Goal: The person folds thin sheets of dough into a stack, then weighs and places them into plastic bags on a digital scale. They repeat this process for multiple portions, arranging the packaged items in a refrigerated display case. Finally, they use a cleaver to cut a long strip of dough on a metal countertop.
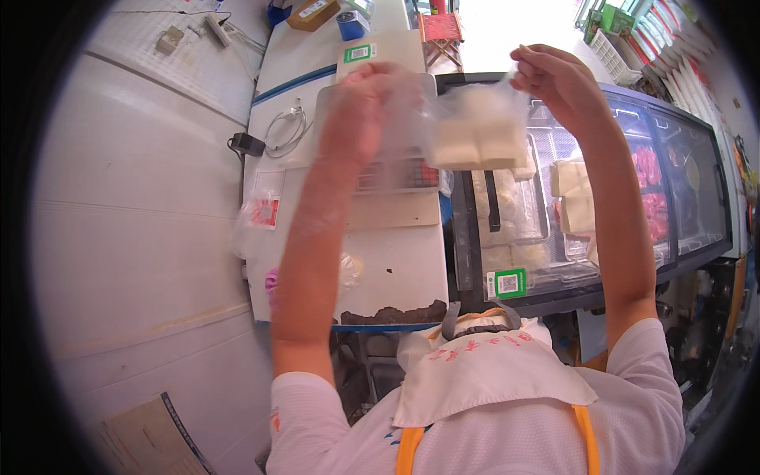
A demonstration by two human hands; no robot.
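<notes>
Between my raised hands hangs a clear plastic bag (444, 110) with several pale, tofu-like blocks (480, 142) inside. My right hand (555, 80) pinches the bag's upper right corner over the far edge of a glass-topped display case (629, 124). The opposite side of the bag is gripped by my left hand (368, 110), which is blurred. Below that hand, a scale's metal pan (329, 110) and its keypad (424, 173) are partly covered by the bag and my arm.
A white counter (392, 243) with a chipped front edge adjoins the case, where more pale blocks (576, 205) and pink meat-like pieces (653, 202) lie. A white cable (270, 133) and a black adapter (246, 143) lie at left. Beyond stands a folding stool (440, 29).
</notes>
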